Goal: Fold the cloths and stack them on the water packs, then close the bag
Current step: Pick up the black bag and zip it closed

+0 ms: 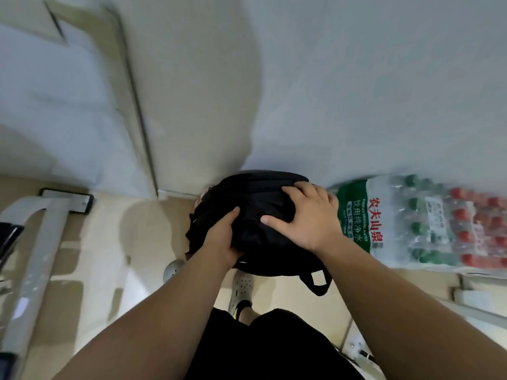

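The bag (252,198), black, sits on the floor (104,242) against the wall (329,105), just beside the water packs (411,220). Your left hand (222,239) grips its left side, thumb on top; your right hand (308,218) presses on its top, fingers (295,191) spread apart.

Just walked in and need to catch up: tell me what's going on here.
A person stands over a black bag. The left hand grips its near side, and the right hand presses spread on its top. Shrink-wrapped water packs lie to the right of the bag, with no cloth visible on them. Whether the bag is zipped cannot be told.
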